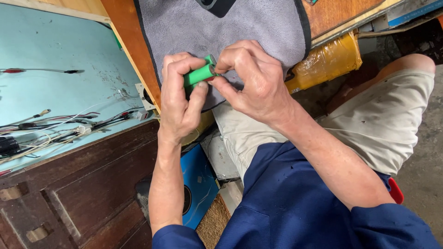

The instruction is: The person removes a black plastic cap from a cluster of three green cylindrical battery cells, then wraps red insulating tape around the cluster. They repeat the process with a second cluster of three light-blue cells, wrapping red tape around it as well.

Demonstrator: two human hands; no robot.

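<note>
The left hand (pixel 181 99) wraps its fingers around a smooth green cylinder (pixel 199 75), holding it just above a soft grey fleecy cloth (pixel 217 32) spread on a wooden bench (pixel 131 44). The right hand (pixel 251 80) pinches the cylinder's end with curled fingertips. Thin tangled wires (pixel 69 127) lie on the pale blue surface (pixel 55 92) nearby.

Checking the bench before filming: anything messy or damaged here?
Loose wires lie tangled on the scratched blue tabletop. The green cell, held by left hand and right hand, looks intact.
</note>
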